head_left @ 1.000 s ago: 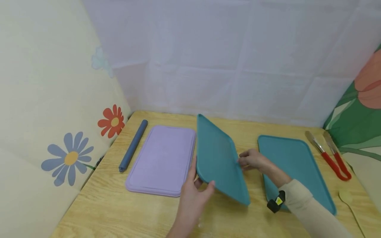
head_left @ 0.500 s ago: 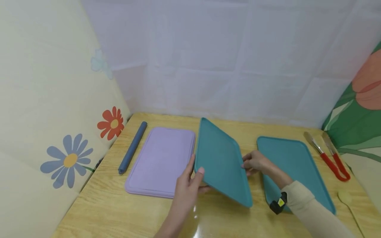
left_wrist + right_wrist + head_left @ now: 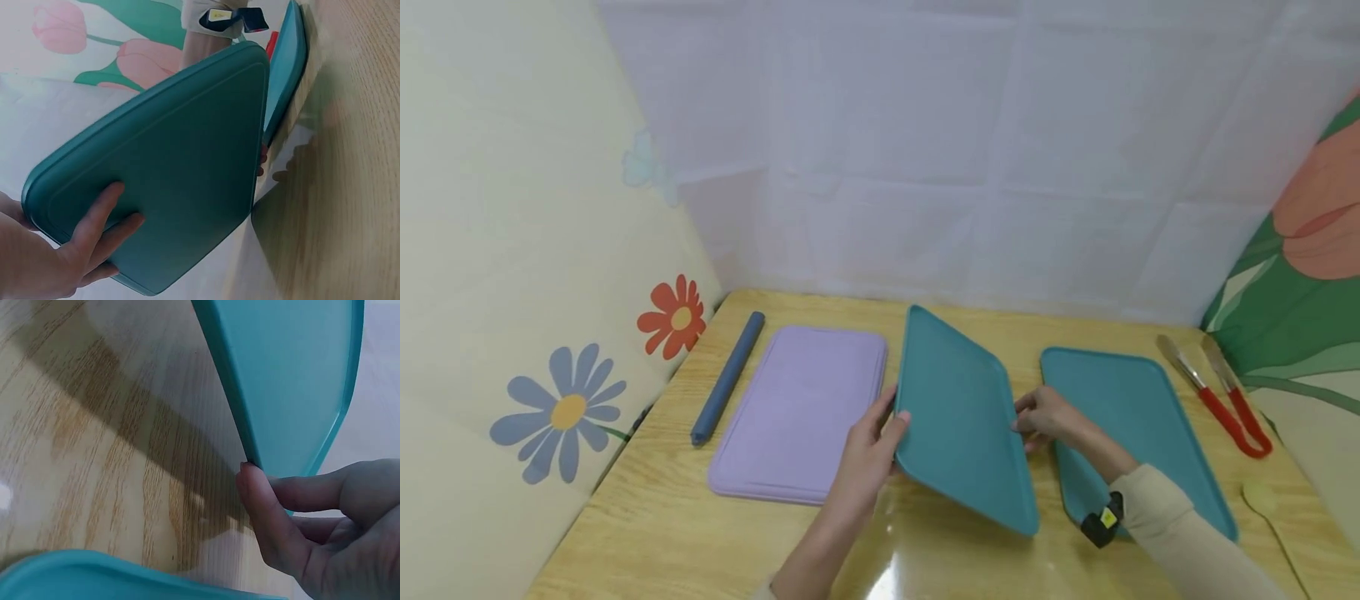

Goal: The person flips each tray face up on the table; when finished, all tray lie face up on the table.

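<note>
A teal tray (image 3: 958, 412) is held tilted above the table, its left side raised higher. My left hand (image 3: 863, 454) grips its left edge, thumb over the front; in the left wrist view the fingers of that hand (image 3: 75, 250) spread on the tray's underside (image 3: 169, 162). At the opposite edge, my right hand (image 3: 1051, 417) pinches the rim; the right wrist view shows thumb and fingers of this hand (image 3: 325, 525) on the edge of the tray (image 3: 287, 381). A second teal tray (image 3: 1127, 417) lies flat on the table, partly behind my right forearm.
Left of the held tray lies a purple board (image 3: 805, 408), with a dark blue rolled item (image 3: 727, 379) beside it. Red-handled tongs (image 3: 1232, 417) and a pale spoon (image 3: 1260, 498) lie at the right. A white cloth (image 3: 880, 150) hangs behind the wooden table (image 3: 647, 517).
The left hand has shifted its hold on the held tray's left edge. That tray has moved slightly down and right in view, and the right hand has moved slightly with it.
</note>
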`<state>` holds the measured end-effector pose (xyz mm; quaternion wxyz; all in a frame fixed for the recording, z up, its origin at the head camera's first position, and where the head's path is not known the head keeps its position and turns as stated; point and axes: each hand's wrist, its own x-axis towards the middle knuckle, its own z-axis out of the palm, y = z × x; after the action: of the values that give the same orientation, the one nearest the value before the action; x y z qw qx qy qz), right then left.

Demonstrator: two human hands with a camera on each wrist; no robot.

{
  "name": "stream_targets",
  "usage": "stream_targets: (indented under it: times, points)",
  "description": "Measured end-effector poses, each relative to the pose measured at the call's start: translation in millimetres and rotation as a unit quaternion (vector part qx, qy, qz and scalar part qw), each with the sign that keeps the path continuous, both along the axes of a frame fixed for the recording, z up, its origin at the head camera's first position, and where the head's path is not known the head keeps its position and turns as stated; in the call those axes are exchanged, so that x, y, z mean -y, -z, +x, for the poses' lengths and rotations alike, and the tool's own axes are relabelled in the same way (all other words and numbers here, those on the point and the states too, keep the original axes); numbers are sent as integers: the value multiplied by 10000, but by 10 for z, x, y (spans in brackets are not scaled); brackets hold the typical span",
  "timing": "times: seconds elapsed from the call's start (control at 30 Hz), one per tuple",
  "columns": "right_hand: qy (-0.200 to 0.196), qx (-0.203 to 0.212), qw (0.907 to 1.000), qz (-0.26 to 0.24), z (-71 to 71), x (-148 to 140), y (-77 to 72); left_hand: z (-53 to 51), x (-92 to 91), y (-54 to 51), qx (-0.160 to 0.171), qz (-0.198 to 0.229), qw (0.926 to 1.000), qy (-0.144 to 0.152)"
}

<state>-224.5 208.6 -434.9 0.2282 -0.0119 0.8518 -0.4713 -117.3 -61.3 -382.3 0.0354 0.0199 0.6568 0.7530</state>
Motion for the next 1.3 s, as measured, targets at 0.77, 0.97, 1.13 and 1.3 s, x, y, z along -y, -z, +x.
stream_targets:
  times: [0.77, 0.97, 1.13, 1.3]
  points:
    - [188, -12, 9986, 487, 38, -17, 28, -240, 5, 276, -69, -1026, 9935, -494]
    - [262, -20, 9975, 649, -15, -15, 18, -211, 21, 320, -163, -1151, 9918, -525]
    - [227, -55, 9972, 706, -21, -30, 10, -281, 66, 374, -145, -1509, 9876, -417]
    - [181, -190, 9971, 710, -10, -59, -5, -400, 121, 394, -118, -1803, 9832, -245]
